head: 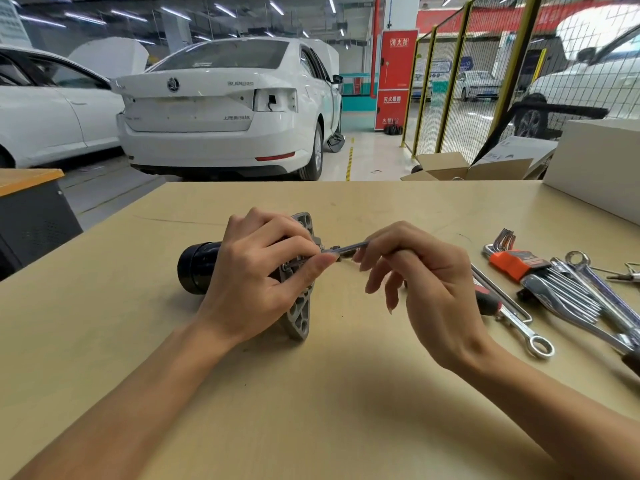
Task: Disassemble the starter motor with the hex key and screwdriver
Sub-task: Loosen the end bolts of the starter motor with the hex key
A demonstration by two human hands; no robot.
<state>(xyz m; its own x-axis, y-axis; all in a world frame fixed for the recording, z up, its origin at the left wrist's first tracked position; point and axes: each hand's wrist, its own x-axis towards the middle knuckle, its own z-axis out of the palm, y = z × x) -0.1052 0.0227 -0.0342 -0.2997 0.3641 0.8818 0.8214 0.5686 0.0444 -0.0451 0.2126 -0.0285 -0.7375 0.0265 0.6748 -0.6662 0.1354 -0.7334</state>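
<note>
motor: starter motor (207,268) lies on its side on the table (311,393), black can end to my left, grey mounting flange (299,317) facing right toward the tool. I read that as presenting the flange-side fastener to my working hand.
left hand: left hand (256,275) wraps over the body just behind the flange, fingers curled round it, thumb reaching to the fastener area. Likely there to stop the housing rolling under torque and to steady the tool tip.
right hand: right hand (415,271) pinches the hex key (346,250) between thumb and forefinger; other fingers hang loosely curled.
key vs grip: key runs roughly level from my right fingers leftward to the flange; its tip end sits under my left thumb. Can't tell if it is seated in the screw head, thumb covers it.
step: my guess is loosening a flange screw; the light pinch suggests spinning, not breaking torque.
spares: hex key set (516,261), wrenches (588,289) and a red-handled screwdriver (486,301) lie to the right, near but untouched.
</note>
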